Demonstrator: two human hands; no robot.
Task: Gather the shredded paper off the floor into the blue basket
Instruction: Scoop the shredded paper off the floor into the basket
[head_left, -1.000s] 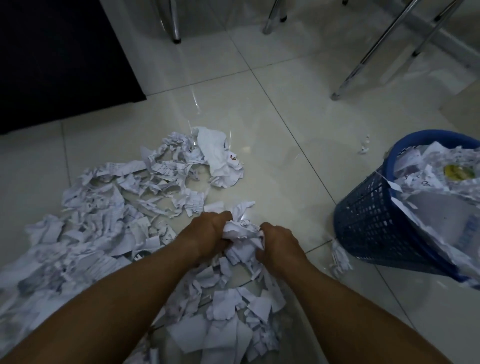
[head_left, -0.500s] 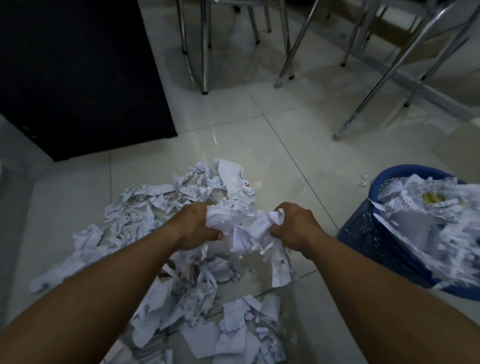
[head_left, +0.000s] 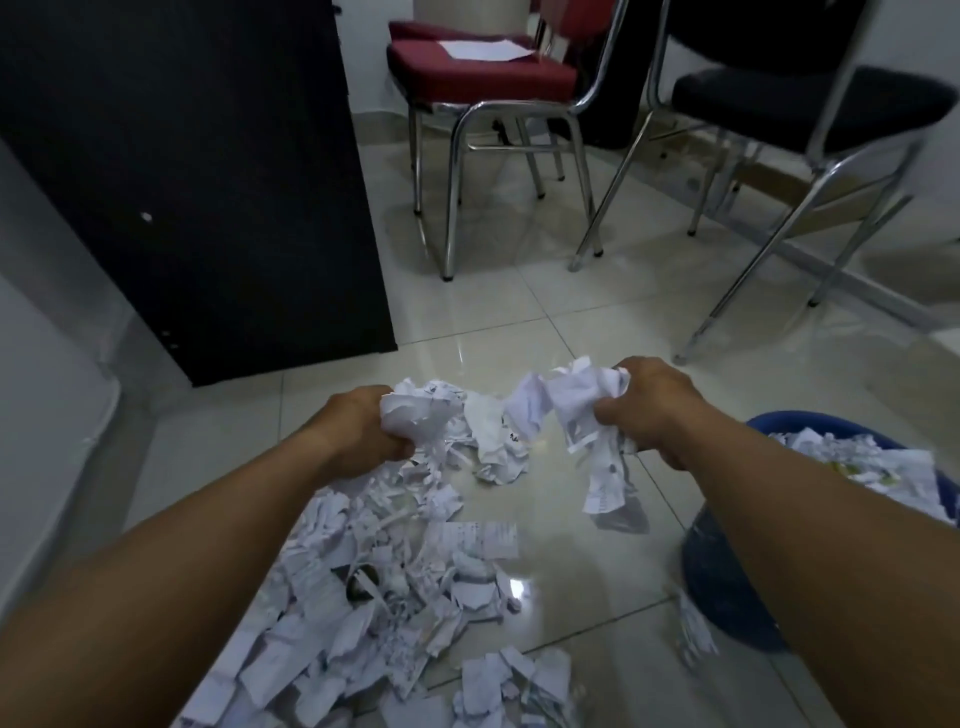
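Head view: blue basket (head_left: 717, 587) heaped with shredded paper (head_left: 852, 462); left hand (head_left: 363, 423) and right hand (head_left: 649, 402) each clutch scraps.

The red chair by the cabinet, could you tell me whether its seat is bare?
No, a white sheet of paper lies flat on the red chair seat.

An office room: chrome-legged padded chairs (head_left: 483, 83), a dark cabinet (head_left: 197, 182), glossy tiled floor (head_left: 519, 312)

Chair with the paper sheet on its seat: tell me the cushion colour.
Dark red seat cushion on a chrome frame, seen in the head view.
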